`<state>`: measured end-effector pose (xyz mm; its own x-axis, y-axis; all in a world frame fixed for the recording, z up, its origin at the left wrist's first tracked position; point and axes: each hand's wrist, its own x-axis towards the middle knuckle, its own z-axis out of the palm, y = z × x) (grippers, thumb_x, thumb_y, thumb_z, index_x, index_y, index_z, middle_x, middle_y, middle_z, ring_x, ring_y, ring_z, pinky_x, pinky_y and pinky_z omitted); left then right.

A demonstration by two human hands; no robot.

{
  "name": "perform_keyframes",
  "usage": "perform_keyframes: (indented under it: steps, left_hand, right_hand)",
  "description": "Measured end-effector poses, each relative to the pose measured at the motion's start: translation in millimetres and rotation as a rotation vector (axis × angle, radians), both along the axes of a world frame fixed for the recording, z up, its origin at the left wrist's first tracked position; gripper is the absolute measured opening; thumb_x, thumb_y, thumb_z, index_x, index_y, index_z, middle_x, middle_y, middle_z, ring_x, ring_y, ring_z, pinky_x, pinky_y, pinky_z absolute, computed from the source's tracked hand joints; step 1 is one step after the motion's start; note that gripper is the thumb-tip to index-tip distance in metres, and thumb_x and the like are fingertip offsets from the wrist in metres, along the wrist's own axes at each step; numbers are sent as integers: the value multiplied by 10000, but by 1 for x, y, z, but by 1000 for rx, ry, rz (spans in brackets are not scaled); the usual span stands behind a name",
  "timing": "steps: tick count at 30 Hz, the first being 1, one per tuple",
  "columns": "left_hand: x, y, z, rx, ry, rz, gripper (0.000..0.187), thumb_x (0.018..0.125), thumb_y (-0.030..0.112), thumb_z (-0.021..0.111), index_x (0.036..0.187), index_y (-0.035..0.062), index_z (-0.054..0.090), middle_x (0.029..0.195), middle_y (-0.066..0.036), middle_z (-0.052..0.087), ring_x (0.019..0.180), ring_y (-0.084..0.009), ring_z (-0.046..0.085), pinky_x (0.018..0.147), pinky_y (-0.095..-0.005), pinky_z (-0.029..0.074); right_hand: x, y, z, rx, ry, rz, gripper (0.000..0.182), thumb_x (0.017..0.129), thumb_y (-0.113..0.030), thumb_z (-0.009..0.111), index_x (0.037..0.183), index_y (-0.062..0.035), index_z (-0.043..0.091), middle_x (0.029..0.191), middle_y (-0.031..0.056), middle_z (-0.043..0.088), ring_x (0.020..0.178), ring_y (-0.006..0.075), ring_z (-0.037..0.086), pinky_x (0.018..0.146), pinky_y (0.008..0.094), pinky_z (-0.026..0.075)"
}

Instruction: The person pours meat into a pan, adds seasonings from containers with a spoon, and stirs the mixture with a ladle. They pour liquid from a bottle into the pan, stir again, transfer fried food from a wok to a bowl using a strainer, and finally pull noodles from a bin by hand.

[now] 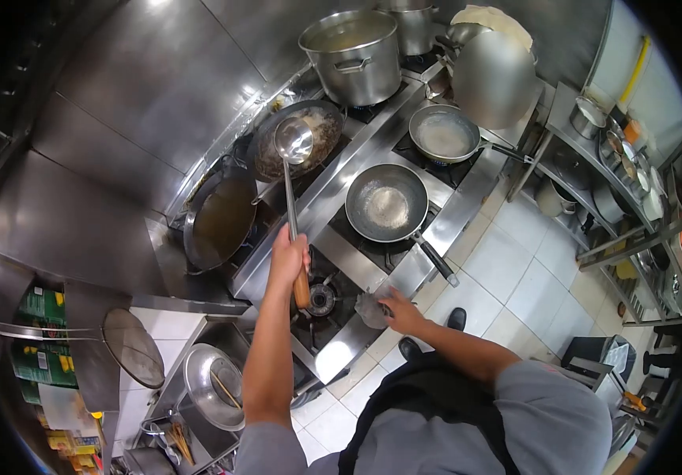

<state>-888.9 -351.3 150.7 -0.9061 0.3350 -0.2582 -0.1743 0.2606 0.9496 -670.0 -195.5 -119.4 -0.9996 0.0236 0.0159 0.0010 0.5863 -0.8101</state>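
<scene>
My left hand (287,257) is wrapped round the wooden handle of a steel ladle (291,194). The ladle's shiny bowl overlaps a dark wok (322,142) with browned residue inside. At the front edge of the stove, my right hand (403,312) grips a crumpled grey cloth (371,311). Just beyond that hand sits a frying pan (387,202) with a pale round patch in its middle and its black handle pointing toward me. An uncovered burner (322,300) lies between my two hands.
A second pan (444,133) with whitish contents stands on a burner farther right. Behind are a large stockpot (357,71) and another wok (218,218) holding brownish liquid. A strainer (131,347) lies at left above a metal bowl (213,386). Metal shelves (594,190) with pots line the right.
</scene>
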Motion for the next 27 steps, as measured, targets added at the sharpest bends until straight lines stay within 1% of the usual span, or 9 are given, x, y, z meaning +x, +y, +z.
perform_keyframes:
  steps: [6,10,13,15,19,21,23,25,27]
  left_hand:
    - [-88,40,-4,-171,-27,-37,69,875,94,520,857,84,454,646,-14,496,470,-109,496,406,-279,419]
    - [-110,47,-11,-192,-62,-57,86,866,102,532,830,83,456,632,-11,502,478,-115,506,419,-287,427]
    - [-111,50,-8,-183,-100,-69,93,865,105,534,816,82,459,630,-12,508,479,-115,505,419,-289,427]
    - [-113,48,-11,-141,-136,-72,96,867,102,534,809,83,460,629,-13,510,479,-114,503,419,-289,425]
    - [-120,41,-15,-7,-260,-79,115,878,103,536,794,86,459,623,-13,504,479,-112,493,421,-286,419]
    - [-123,37,-15,28,-293,-65,122,885,106,536,793,90,457,622,-10,501,479,-108,488,420,-282,412]
    - [-123,33,-14,62,-326,-48,130,893,108,536,792,93,455,622,-7,498,479,-104,483,419,-277,405]
    - [-116,29,-5,190,-421,22,158,906,118,534,771,107,452,616,7,486,480,-89,464,425,-263,390]
    - [-110,20,6,282,-509,17,170,908,117,537,760,112,453,612,13,477,480,-82,453,429,-255,383]
  right_hand:
    - [143,125,-99,34,-403,-213,384,794,-270,674,1090,-26,649,1155,190,638,1123,364,579,999,411,447]
    - [321,205,-158,-750,-696,-969,117,879,-249,599,940,-148,592,752,15,519,651,172,503,562,407,457]
    - [503,225,-240,-1197,-543,-1406,154,930,-267,514,1014,-141,537,916,63,535,876,261,564,724,487,538]
    - [494,219,-164,-761,-920,-1632,145,937,-241,470,906,-119,543,816,81,538,708,246,552,605,449,506]
    - [484,177,-110,-643,-1045,-1705,194,937,-237,456,785,-124,498,650,51,444,490,196,427,448,376,371]
    - [489,160,-128,-827,-952,-1477,261,948,-313,497,1139,-142,549,981,74,583,850,256,584,710,477,509]
    - [480,163,-135,-1112,-862,-1139,250,939,-282,511,1132,-130,556,996,71,607,831,258,598,729,469,511]
    - [435,152,-135,-1115,-809,-1187,167,926,-279,498,849,-137,542,774,18,531,607,173,492,458,349,382]
    - [367,144,-56,-761,-919,-1064,164,924,-259,526,978,-118,591,854,37,592,680,207,577,536,371,488]
